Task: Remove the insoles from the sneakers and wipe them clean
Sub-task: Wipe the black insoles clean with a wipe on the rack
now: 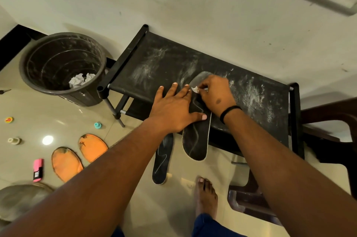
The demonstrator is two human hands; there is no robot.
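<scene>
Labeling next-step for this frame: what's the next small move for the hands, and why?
Probably draw the right hand with its white wipe down the insole toward the heel. The wipe sits near the toe end, the left hand presses flat to steady the insole on the dusty rack, and the lower length hangs unwiped over the edge.
</scene>
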